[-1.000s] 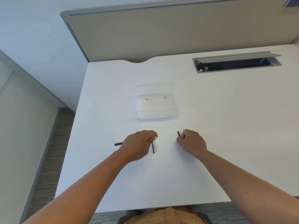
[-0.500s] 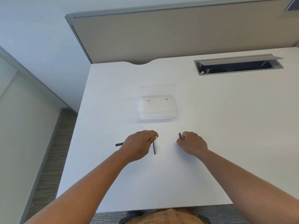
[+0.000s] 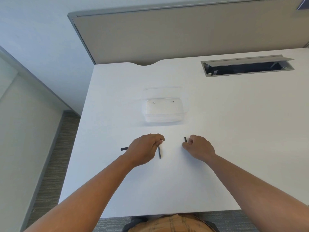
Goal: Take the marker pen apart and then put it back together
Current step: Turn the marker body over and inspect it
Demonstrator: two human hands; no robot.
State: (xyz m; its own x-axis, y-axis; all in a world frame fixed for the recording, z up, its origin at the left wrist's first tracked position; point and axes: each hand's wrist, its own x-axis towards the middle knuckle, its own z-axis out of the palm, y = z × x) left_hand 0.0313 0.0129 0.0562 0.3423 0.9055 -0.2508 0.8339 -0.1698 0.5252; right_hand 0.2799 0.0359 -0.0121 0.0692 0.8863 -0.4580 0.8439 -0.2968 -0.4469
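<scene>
I see the left hand (image 3: pixel 143 148) knuckles-up on the white desk (image 3: pixel 234 131), fingers pinched on a thin dark rod (image 3: pixel 159 152) pointing toward me, another dark marker piece (image 3: pixel 124 149) poking out behind it. Right hand (image 3: pixel 199 148) curled, fingertips closed on a short dark piece (image 3: pixel 185 139), well apart from the left.

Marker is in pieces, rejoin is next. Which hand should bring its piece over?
Probably the left hand: it pinches the thin black rod by its top, the rest hanging free. The right hand shows only a short black piece above its grip.
</scene>
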